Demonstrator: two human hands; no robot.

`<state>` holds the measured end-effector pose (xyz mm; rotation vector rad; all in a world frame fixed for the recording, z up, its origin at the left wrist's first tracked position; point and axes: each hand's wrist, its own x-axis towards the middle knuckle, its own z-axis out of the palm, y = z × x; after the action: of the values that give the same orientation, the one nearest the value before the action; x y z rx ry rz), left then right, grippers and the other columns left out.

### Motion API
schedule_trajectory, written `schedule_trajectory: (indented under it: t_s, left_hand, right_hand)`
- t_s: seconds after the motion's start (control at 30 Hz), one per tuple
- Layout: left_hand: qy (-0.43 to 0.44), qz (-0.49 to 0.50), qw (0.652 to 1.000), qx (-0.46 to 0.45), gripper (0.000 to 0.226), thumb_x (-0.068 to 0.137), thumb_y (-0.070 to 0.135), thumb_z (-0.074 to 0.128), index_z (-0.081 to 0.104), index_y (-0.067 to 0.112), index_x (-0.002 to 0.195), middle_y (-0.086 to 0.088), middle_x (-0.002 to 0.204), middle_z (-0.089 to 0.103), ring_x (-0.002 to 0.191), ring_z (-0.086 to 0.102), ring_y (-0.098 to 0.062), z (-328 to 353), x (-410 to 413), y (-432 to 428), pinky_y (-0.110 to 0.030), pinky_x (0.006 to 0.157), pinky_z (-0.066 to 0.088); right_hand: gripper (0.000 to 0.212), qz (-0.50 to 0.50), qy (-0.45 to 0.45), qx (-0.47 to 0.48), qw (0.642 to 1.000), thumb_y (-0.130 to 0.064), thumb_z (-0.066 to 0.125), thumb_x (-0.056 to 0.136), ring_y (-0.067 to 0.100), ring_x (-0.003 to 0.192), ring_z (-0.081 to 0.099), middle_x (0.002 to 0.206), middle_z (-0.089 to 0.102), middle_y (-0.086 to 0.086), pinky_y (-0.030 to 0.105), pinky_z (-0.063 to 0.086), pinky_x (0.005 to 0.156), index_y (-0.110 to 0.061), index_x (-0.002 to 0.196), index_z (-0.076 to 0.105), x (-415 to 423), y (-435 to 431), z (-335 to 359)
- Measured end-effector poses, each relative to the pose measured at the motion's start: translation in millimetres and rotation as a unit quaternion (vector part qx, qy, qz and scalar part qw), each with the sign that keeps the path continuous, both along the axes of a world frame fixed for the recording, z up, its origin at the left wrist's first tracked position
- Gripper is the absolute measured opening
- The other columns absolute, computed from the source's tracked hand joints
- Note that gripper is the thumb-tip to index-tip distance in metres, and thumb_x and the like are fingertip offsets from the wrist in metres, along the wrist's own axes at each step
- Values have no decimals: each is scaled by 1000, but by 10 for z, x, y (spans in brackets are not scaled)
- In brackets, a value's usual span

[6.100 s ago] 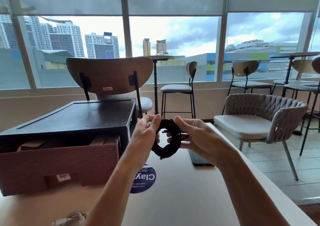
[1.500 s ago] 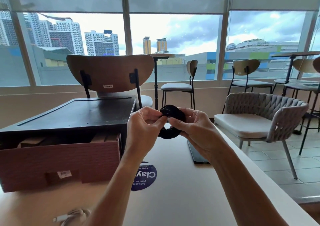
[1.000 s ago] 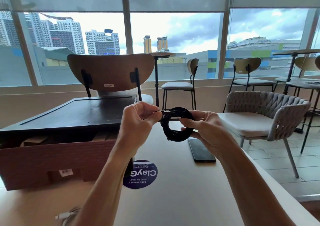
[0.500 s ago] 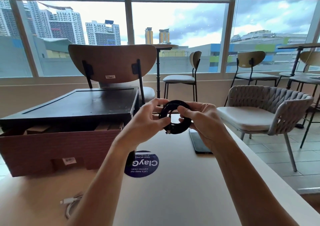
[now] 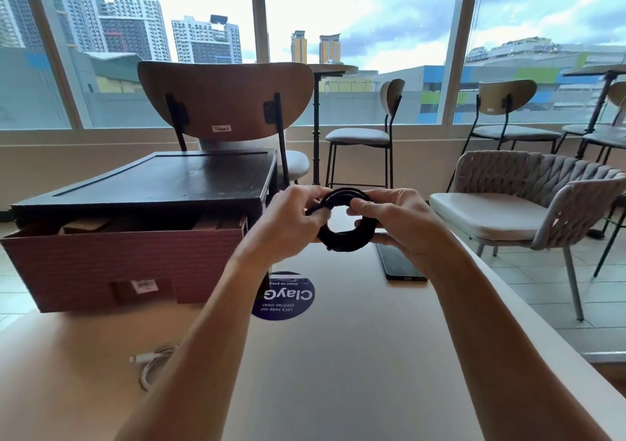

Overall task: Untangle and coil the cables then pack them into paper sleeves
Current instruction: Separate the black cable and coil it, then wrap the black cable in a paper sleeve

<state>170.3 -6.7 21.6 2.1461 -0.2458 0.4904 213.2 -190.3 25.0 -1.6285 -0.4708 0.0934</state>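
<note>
Here, left hand (image 5: pixel 291 218) and right hand (image 5: pixel 394 220) both pinch the coiled black cable (image 5: pixel 345 234) above the table (image 5: pixel 338 356).

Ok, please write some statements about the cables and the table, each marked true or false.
1. The left hand and the right hand both hold the black cable coil. True.
2. A white cable lies on the table. True.
3. The coil rests on the table. False: the hands hold it up.
4. A dark phone lies on the table. True.
5. The phone lies on the blue sticker. False: they lie apart.
</note>
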Motion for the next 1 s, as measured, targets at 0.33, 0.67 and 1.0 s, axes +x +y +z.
schedule_trajectory:
  t_s: [0.33,0.67,1.0]
  left_hand:
    - [2,51,991,-124,24,98,10,62,71,10,119,-11,99,76,89,75,-22,210,-473,241,-37,72,63]
    - [4,235,960,-150,23,94,20,68,75,15,116,-3,103,77,89,76,-21,-207,-1464,994,-41,79,62]
    - [85,320,943,15,24,95,17,64,75,10,115,-3,113,74,102,67,-14,-947,-1784,1118,-21,91,49]
  right_hand:
    - [19,74,-18,23,997,-18,60,99,10,82,73,94,75,4,19,55,61,-15,114,71,-228,271,127]
    - [54,136,-82,-58,986,-16,76,87,8,92,67,105,66,-1,12,54,72,-10,136,55,-1076,1011,-179]
    - [20,39,-61,-136,988,-20,73,85,11,88,71,93,77,-3,39,57,89,-17,104,78,-1328,1448,-1158]
